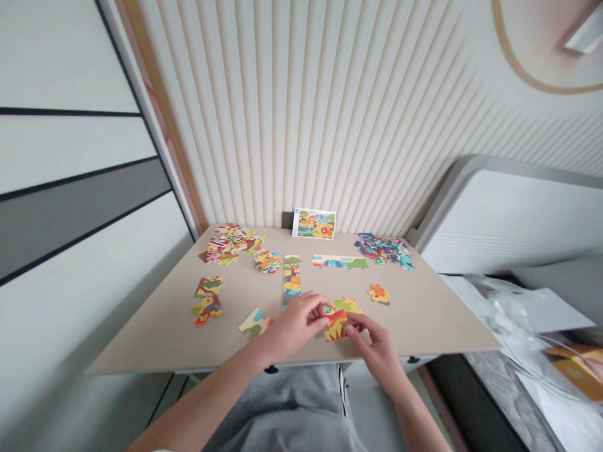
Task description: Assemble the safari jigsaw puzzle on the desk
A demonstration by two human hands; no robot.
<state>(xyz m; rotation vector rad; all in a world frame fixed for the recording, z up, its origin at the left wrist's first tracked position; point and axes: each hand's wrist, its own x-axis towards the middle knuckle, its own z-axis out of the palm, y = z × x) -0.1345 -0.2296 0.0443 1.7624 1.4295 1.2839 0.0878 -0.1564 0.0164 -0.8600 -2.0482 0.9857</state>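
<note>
An orange, red and yellow puzzle piece (335,328) is between my two hands near the table's front edge. My right hand (374,345) pinches its right side between thumb and fingers. At its left edge is my left hand (296,320), with thumb and curled fingers closed on it. Just behind lies a yellow-green puzzle piece (348,304), partly covered. A vertical joined strip of puzzle (292,276) runs behind my left hand, which hides its lower end. To the left of that hand rests a cream and green puzzle piece (254,325).
A picture card (315,224) leans on the wall. A horizontal joined strip (340,262) lies before it. Piles of pieces sit back left (230,242) and back right (385,249), with a smaller pile (267,262). Loose pieces lie left (207,301) and right (379,294).
</note>
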